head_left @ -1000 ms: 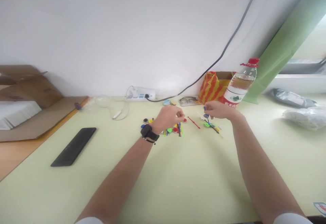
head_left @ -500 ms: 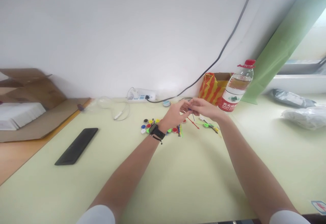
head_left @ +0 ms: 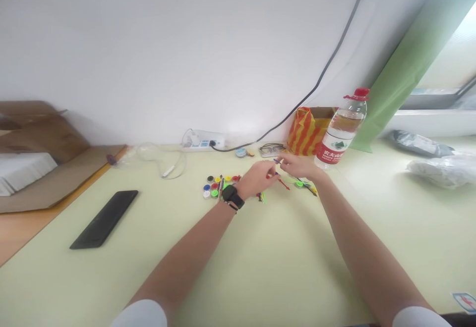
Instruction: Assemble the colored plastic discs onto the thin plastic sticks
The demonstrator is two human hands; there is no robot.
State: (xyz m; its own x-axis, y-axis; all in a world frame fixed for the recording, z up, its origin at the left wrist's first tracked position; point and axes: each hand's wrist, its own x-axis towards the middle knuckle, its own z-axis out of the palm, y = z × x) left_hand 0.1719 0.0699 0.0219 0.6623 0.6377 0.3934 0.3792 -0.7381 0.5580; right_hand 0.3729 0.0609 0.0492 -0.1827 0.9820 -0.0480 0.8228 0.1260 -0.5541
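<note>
My left hand (head_left: 258, 177), with a black watch (head_left: 232, 196) on its wrist, is closed with its fingertips pinched over the table. A tiny blue bit shows at those fingertips, too small to name. Just right of them is a red arrow-shaped stick (head_left: 284, 184); whether the hand touches it I cannot tell. My right hand (head_left: 298, 166) pinches a small dark blue stick (head_left: 277, 161) and is apart from the left. Several coloured round discs, like the yellow disc (head_left: 217, 180) and the blue disc (head_left: 207, 188), lie left of my left hand. A green disc (head_left: 299, 185) lies below my right hand.
A water bottle (head_left: 340, 131) stands behind my right hand, by a red-and-yellow bag (head_left: 307, 131). At the wall are a power strip (head_left: 204, 140) and glasses (head_left: 273, 148). A black flat case (head_left: 106, 219) and cardboard box (head_left: 55, 134) are left; plastic packages (head_left: 441, 171) lie right.
My hands, together before, have drawn apart. The left has come down nearer the table; the right holds a small blue stick on its own. The view has shifted slightly.
</note>
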